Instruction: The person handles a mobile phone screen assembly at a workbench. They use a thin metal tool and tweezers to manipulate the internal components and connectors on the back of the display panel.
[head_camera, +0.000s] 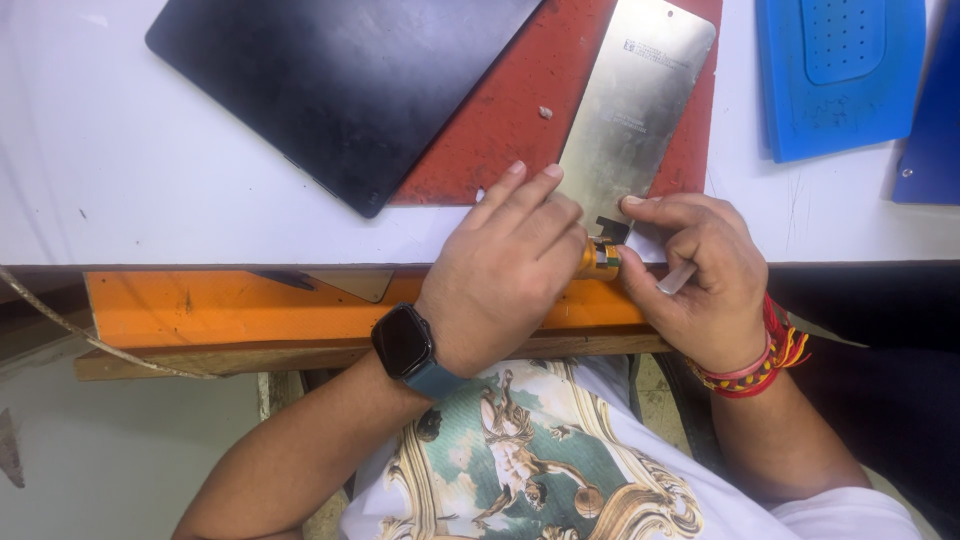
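hands (505, 265) (695, 275) pinch flex tab (606, 245) of flat metallic panel (632, 100).

Brushed, dull metal panel (632, 105) lying on a rough red mat (510, 120); glossy black slab (340, 85) at 10 o'clock; matt blue silicone pad (838, 70) sitting at 2 o'clock.

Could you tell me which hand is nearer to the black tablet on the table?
Left. The left hand lies just below-right of the black tablet; the right hand sits farther right.
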